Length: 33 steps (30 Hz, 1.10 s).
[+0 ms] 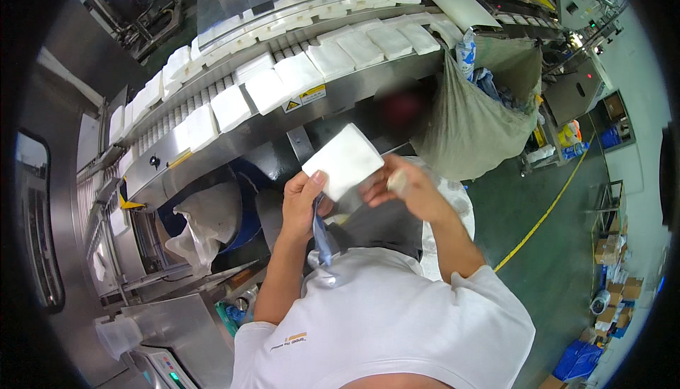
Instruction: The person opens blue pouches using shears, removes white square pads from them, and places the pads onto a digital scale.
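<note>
A white square pack of folded tissue [344,159] is held up in front of my chest, below the conveyor. My left hand [303,201] grips its lower left corner with the thumb on its face. My right hand [404,187] holds its right lower edge, fingers curled. A blue lanyard strap [322,237] hangs under my left hand. Above, a steel conveyor [234,141] carries several identical white packs [283,81] in two rows running from left to upper right.
A large grey-green sack [467,127] hangs at the conveyor's right end, with blue scraps inside. A blue bin with a white liner [209,219] sits under the conveyor on the left. A yellow floor line [545,212] and cardboard boxes [613,276] lie to the right.
</note>
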Each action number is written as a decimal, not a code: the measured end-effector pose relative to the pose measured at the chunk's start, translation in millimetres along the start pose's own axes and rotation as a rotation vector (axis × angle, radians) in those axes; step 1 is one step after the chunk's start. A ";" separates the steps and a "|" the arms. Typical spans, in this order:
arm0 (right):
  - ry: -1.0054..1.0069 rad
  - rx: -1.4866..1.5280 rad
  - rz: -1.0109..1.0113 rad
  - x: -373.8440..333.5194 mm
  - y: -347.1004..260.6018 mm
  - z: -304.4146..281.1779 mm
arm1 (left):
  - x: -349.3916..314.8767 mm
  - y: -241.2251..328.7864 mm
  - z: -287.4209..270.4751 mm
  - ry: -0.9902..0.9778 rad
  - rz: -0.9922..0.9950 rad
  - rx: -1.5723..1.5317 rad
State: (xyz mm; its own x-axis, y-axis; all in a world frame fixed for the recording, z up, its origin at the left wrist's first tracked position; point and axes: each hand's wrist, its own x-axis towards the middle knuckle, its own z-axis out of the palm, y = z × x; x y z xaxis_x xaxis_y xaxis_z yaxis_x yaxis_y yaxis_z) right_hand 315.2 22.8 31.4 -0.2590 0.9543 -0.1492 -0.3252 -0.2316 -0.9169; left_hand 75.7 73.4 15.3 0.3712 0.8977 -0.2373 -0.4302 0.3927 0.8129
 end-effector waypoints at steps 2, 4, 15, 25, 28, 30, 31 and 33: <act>-0.062 -0.222 -0.005 -13.8 8.5 22.9 | 4.9 -4.7 5.5 0.016 0.049 -0.039; -0.109 -0.490 0.028 -19.3 -3.2 53.9 | 7.3 -9.9 9.5 0.032 0.096 -0.038; -0.003 -0.688 0.056 -18.4 2.6 14.1 | 30.7 -26.2 15.0 0.235 0.275 0.048; 1.157 -0.773 -0.329 -33.9 -129.8 -350.5 | -3.4 -19.8 -14.4 0.061 0.296 0.194; 1.613 -1.512 0.116 -14.6 -124.5 -431.1 | -12.4 -11.1 -4.2 0.054 0.323 0.305; 1.212 -1.829 0.005 11.3 -116.7 -407.0 | -15.7 -2.7 2.8 0.023 0.522 0.425; 0.987 -1.967 -0.056 18.9 -105.2 -385.9 | -17.6 0.0 5.6 0.018 0.613 0.491; 0.486 -1.009 -0.063 42.6 -77.6 -269.9 | -16.3 5.1 -7.2 0.020 0.786 0.915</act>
State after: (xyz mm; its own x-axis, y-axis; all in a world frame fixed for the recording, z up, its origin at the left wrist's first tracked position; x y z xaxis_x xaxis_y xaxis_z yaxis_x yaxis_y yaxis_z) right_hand 574.9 132.4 -3.7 0.1858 0.9824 -0.0187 0.6180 -0.1316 -0.7751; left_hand 61.6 62.2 19.5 0.2531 0.8342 0.4899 0.2128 -0.5420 0.8130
